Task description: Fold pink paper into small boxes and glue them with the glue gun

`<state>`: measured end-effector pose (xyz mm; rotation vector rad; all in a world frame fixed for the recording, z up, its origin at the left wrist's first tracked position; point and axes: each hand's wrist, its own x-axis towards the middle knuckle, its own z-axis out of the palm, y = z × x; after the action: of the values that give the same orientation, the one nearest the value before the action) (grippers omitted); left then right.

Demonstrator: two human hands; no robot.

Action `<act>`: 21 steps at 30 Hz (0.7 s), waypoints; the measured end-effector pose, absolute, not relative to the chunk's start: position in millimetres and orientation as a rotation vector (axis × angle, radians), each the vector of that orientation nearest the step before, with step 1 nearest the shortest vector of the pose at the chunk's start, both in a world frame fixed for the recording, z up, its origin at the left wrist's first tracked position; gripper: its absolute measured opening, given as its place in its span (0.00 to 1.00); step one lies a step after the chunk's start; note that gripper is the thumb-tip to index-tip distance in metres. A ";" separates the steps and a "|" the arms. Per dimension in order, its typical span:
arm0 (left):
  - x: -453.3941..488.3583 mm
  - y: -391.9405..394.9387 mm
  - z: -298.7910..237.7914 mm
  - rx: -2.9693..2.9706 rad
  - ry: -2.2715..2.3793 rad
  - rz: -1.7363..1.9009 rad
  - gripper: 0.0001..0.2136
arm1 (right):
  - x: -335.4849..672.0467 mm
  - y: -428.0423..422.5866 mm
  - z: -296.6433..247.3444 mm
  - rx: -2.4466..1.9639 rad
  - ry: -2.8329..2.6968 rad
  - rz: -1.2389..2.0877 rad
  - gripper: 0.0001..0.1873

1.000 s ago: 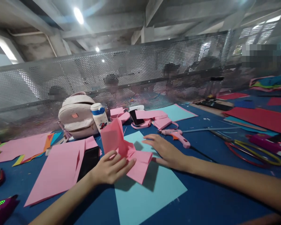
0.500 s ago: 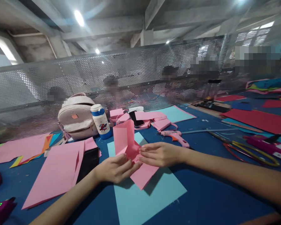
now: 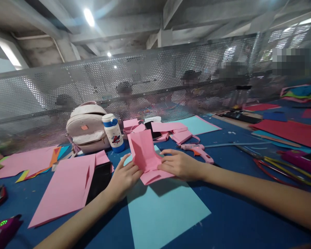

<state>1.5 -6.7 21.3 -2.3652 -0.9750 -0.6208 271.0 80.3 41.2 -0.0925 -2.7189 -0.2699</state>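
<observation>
A folded piece of pink paper [image 3: 146,152] stands between my hands, one tall creased panel upright at the back and a flap leaning toward me. My left hand [image 3: 125,174] grips its left edge with the fingers curled. At the lower right side, my right hand [image 3: 180,164] pinches the paper between fingers and thumb, the thumb mostly hidden. Beneath it lies a light blue sheet [image 3: 163,214] on the blue table. Just beyond my right hand rests a pink glue gun [image 3: 198,151].
Left of my hands lie folded pink sheets [image 3: 64,183] and a black flat object [image 3: 101,180]. A backpack [image 3: 86,128] and a water bottle [image 3: 113,133] stand behind, before a perforated metal screen [image 3: 150,76]. Scissors [image 3: 287,169] lie at right. People sit beyond the screen.
The pink paper has tipped so its front flap has risen and its inside faces me more. My left hand has shifted from the front to its left edge.
</observation>
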 end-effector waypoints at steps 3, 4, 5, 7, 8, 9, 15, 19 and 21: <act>1.4 -2.2 23.4 -2.508 -1.249 -0.779 0.10 | 266.0 84.0 46.0 -0.240 -2.704 -0.097 0.18; 0.6 0.4 23.5 -2.550 -1.357 -0.851 0.10 | 263.8 86.4 47.1 -0.335 -2.677 -0.012 0.18; -0.5 3.6 23.0 -2.574 -1.458 -0.928 0.09 | 261.4 89.5 47.9 -0.440 -2.638 0.082 0.17; -3.2 10.8 20.6 -2.568 -1.621 -1.058 0.08 | 256.5 97.1 48.1 -0.621 -2.552 0.259 0.12; -4.6 14.3 18.9 -2.550 -1.673 -1.098 0.09 | 254.1 101.2 47.7 -0.679 -2.520 0.330 0.11; -5.8 17.5 17.1 -2.532 -1.709 -1.124 0.11 | 252.0 104.9 47.1 -0.711 -2.505 0.378 0.10; -7.1 22.9 9.6 -2.491 -1.817 -1.259 0.15 | 245.1 107.7 42.6 -0.752 -2.436 0.479 0.10; -3.1 20.1 5.7 -2.462 -1.850 -1.372 0.08 | 242.6 97.6 32.2 -0.767 -2.363 0.577 0.10; -1.4 18.5 3.0 -2.441 -1.860 -1.453 0.20 | 241.1 94.1 24.1 -0.763 -2.252 0.667 0.12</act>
<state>-1.4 18.5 3.0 -2.4414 -1.8597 -1.4526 241.1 94.1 24.1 -0.7631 -2.2516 0.6665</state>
